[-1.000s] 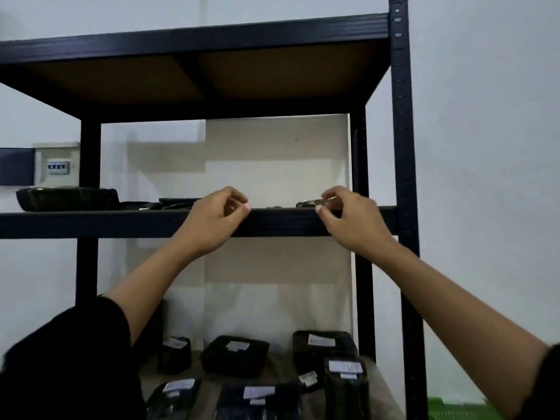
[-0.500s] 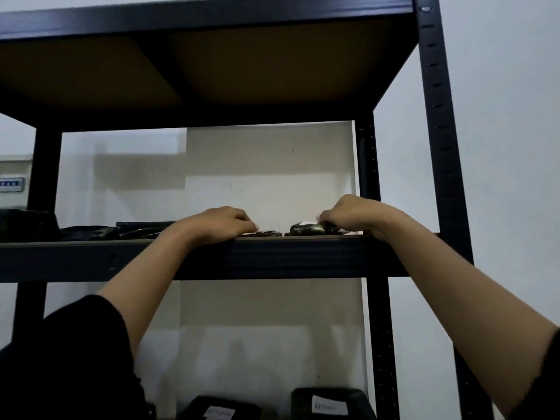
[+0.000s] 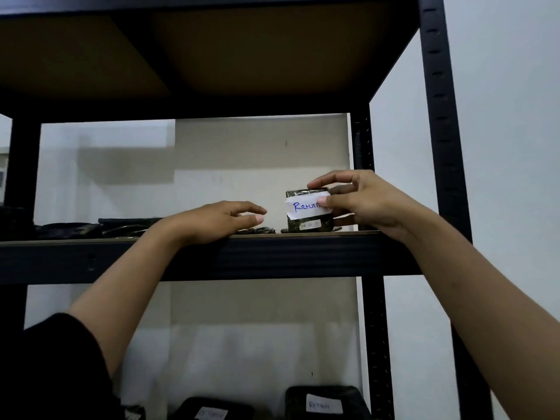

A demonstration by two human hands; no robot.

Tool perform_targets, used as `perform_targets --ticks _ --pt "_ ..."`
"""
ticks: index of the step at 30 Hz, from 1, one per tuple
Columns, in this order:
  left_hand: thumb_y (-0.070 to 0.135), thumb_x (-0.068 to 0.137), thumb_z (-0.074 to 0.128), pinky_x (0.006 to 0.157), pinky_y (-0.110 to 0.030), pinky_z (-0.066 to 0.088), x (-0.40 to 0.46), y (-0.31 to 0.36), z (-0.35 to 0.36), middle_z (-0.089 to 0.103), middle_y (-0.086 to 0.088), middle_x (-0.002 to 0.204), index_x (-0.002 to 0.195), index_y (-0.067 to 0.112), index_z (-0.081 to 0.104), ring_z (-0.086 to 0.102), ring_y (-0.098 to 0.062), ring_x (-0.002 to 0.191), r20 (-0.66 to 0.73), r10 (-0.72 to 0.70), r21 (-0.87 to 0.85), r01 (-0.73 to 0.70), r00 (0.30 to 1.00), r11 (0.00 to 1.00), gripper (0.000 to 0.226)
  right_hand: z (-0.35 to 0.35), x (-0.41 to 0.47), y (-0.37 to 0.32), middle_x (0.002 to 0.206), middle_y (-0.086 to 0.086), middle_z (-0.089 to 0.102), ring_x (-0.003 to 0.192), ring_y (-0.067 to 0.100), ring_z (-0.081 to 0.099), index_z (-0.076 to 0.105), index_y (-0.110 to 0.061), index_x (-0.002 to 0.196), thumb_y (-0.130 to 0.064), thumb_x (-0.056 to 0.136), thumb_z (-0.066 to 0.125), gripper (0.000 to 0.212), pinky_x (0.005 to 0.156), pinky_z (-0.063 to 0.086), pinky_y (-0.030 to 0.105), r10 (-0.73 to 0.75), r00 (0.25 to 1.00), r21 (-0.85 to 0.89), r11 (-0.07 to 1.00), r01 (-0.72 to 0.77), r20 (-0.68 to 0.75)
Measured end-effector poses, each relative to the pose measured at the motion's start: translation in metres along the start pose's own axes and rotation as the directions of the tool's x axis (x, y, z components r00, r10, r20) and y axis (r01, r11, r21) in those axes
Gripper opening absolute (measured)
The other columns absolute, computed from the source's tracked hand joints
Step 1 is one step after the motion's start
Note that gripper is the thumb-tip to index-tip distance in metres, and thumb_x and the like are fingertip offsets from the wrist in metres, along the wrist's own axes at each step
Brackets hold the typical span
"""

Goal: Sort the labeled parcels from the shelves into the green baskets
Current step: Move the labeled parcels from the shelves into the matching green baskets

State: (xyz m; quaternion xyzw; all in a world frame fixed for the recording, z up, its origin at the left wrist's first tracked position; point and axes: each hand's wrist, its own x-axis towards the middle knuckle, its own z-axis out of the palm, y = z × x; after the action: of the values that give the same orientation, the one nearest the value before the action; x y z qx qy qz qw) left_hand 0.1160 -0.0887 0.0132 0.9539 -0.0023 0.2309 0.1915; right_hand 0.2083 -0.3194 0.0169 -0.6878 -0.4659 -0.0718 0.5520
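Observation:
A small dark parcel [image 3: 306, 218] with a white label reading "Return" stands tilted up on edge at the right end of the upper shelf [image 3: 212, 259]. My right hand [image 3: 360, 201] pinches it, fingers over its top edge and thumb on the label. My left hand [image 3: 218, 221] rests on the shelf's front edge just left of the parcel, fingers loosely extended and holding nothing. Other flat dark parcels [image 3: 127, 224] lie on the same shelf to the left. No green basket is in view.
The black shelving's right posts [image 3: 439, 147] stand close beside my right arm. The shelf board above [image 3: 212, 50] hangs low overhead. On the lower shelf, two labeled dark parcels [image 3: 324, 404] show at the bottom. A white wall is behind.
My right hand has lifted the small parcel from lying flat to standing on edge, showing its "Return" label. My left hand's fingers have opened slightly. The view has tilted upward.

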Motion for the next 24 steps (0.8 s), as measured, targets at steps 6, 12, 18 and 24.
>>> perform_targets --ticks 6,12,18,24 --pt "0.055 0.091 0.042 0.095 -0.032 0.040 -0.006 0.001 0.001 0.064 0.012 0.104 0.100 0.033 0.068 0.056 -0.013 0.103 -0.076 -0.102 0.108 0.110 0.992 0.988 0.035 0.003 0.000 0.002 0.096 0.014 0.072 0.073 0.017 0.066 0.065 -0.012 0.107 -0.009 0.085 0.067 0.022 0.078 0.057 0.034 -0.005 0.997 0.001 1.000 0.005 -0.076" --pt "0.050 0.093 0.033 0.074 -0.034 0.043 -0.030 0.010 0.013 0.067 0.002 0.095 0.081 0.028 0.069 0.060 -0.023 0.091 -0.416 -0.105 0.255 0.227 0.903 0.940 0.044 0.007 -0.021 -0.010 0.097 0.013 0.071 0.083 0.019 0.071 0.062 -0.005 0.104 -0.016 0.084 0.069 0.023 0.075 0.059 0.028 -0.081 0.933 0.129 0.982 0.134 -0.350" --pt "0.044 0.095 0.034 0.092 -0.042 0.037 -0.082 0.009 0.047 0.063 -0.006 0.116 0.111 0.020 0.058 0.055 -0.028 0.107 -0.496 0.138 0.511 0.160 0.857 0.844 0.038 0.014 -0.096 -0.013 0.091 0.007 0.072 0.079 0.020 0.069 0.062 -0.005 0.105 -0.023 0.090 0.062 0.023 0.078 0.057 0.038 0.007 0.943 0.251 0.965 0.082 -0.333" --pt "0.035 0.086 0.058 0.097 -0.049 0.038 -0.141 0.035 0.099 0.044 -0.013 0.136 0.133 0.011 0.043 0.046 -0.033 0.122 -0.556 0.181 0.363 0.041 0.812 0.931 0.055 0.004 -0.198 -0.003 0.084 0.002 0.068 0.062 0.009 0.065 0.063 -0.013 0.097 -0.024 0.092 0.060 0.013 0.054 0.055 0.030 0.135 0.946 0.142 0.985 -0.096 -0.295"
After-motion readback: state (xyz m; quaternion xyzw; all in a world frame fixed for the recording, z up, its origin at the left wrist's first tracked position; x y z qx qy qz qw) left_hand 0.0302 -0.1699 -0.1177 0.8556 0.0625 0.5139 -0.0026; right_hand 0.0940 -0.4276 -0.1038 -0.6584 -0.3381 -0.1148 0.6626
